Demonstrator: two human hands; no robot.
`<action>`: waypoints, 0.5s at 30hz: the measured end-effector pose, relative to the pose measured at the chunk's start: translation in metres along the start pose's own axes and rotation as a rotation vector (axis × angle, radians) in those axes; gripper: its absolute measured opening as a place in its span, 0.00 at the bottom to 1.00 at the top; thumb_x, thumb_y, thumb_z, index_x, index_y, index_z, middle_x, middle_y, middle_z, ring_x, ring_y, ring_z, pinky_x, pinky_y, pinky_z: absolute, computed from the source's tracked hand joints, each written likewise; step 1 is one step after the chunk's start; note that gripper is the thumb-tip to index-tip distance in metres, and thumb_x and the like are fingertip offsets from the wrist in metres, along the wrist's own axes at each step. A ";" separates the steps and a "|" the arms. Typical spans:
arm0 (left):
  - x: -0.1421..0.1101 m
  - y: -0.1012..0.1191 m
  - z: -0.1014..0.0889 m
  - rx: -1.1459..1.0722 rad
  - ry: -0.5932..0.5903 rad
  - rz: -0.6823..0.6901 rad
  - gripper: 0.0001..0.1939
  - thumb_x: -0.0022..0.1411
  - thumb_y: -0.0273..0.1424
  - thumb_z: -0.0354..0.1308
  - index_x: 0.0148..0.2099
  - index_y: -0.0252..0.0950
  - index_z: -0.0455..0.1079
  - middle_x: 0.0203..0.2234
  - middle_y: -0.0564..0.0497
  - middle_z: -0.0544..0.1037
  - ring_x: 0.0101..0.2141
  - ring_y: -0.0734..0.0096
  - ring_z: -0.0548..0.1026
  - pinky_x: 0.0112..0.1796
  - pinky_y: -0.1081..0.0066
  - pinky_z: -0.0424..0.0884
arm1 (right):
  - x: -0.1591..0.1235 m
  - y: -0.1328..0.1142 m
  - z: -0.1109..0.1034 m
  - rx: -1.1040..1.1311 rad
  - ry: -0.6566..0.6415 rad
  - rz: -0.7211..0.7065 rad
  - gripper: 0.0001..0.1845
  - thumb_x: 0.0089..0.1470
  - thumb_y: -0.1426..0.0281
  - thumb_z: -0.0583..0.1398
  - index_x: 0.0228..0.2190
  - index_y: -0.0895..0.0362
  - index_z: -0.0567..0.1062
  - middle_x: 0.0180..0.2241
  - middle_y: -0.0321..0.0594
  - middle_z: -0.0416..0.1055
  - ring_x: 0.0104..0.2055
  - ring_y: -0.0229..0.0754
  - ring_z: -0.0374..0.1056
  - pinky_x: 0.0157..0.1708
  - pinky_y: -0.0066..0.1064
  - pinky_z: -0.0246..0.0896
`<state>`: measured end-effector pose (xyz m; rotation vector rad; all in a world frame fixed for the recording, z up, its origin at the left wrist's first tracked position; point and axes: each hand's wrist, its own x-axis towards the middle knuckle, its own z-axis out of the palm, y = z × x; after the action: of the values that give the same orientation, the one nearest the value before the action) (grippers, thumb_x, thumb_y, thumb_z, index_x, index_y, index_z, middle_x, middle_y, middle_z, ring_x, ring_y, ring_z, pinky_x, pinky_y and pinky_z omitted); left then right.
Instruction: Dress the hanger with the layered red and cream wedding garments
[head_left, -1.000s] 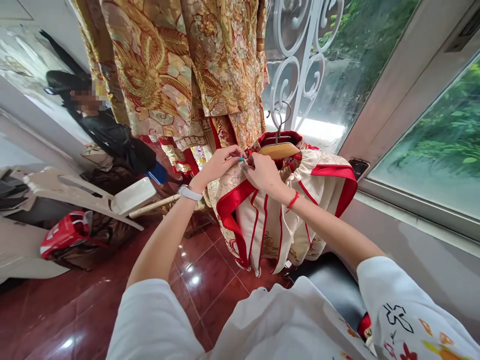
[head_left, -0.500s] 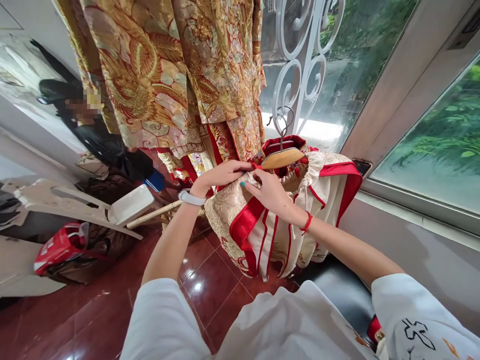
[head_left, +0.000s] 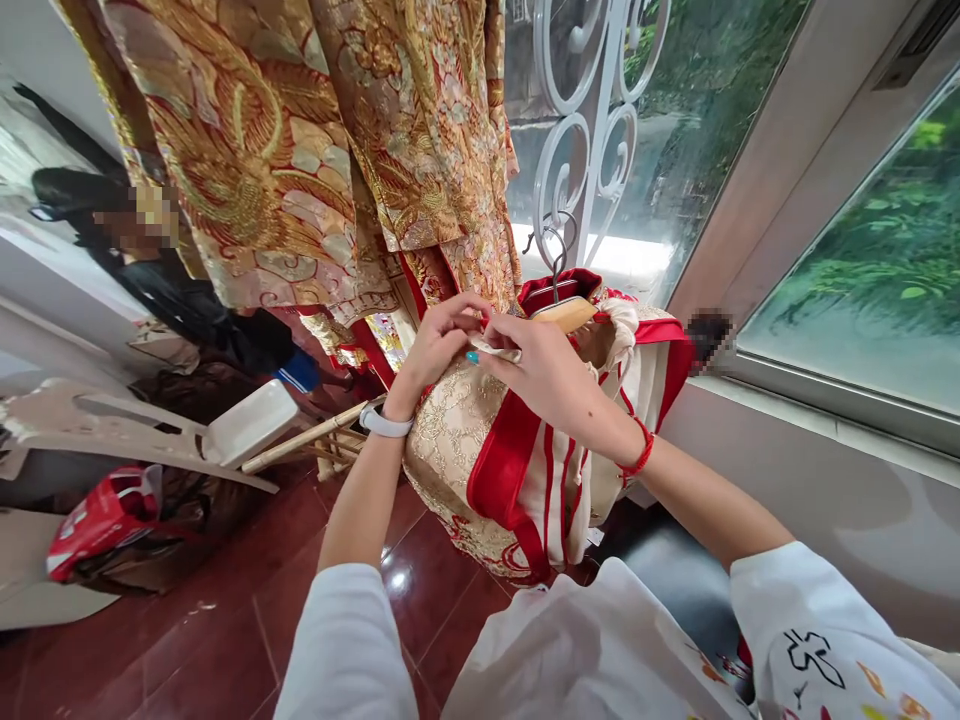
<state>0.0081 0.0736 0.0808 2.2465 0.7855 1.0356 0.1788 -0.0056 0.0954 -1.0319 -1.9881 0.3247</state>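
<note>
A cream-and-gold embroidered skirt point(head_left: 457, 425) with broad red trim hangs around a wooden hanger point(head_left: 566, 314). Its upper edge is gathered, with a bunched cream tie point(head_left: 621, 325) at the right. Closed at the left part of this edge, my left hand point(head_left: 439, 350) pinches the cloth. My right hand point(head_left: 547, 380) is beside it, thumb and fingers closed on a small fold of the same pale edge. A red collar point(head_left: 559, 287) of another garment shows behind the hanger. My fingers hide part of the edge.
Gold-and-red embroidered robes point(head_left: 300, 160) hang at the upper left. White scrolled ironwork point(head_left: 574, 150) and a window point(head_left: 885, 260) are behind and to the right. A white chair point(head_left: 251, 420), bamboo poles point(head_left: 311, 437) and a red bag point(head_left: 105, 520) stand left. A person in black point(head_left: 202, 310) is beyond.
Both hands have drawn closer together at the skirt's upper edge and now pinch a fold between them. The skirt's left side has turned toward me, and the view has shifted slightly.
</note>
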 end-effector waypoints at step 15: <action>0.004 0.028 -0.042 0.527 -0.427 0.029 0.17 0.68 0.33 0.47 0.27 0.37 0.67 0.26 0.53 0.69 0.31 0.69 0.68 0.39 0.67 0.69 | 0.001 0.005 0.006 0.372 -0.329 -0.116 0.08 0.64 0.72 0.51 0.30 0.54 0.60 0.27 0.31 0.57 0.30 0.35 0.52 0.32 0.29 0.51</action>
<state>-0.0159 0.0663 0.1251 2.7889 0.9065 0.3452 0.1763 -0.0004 0.0895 -0.6544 -2.1558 0.8097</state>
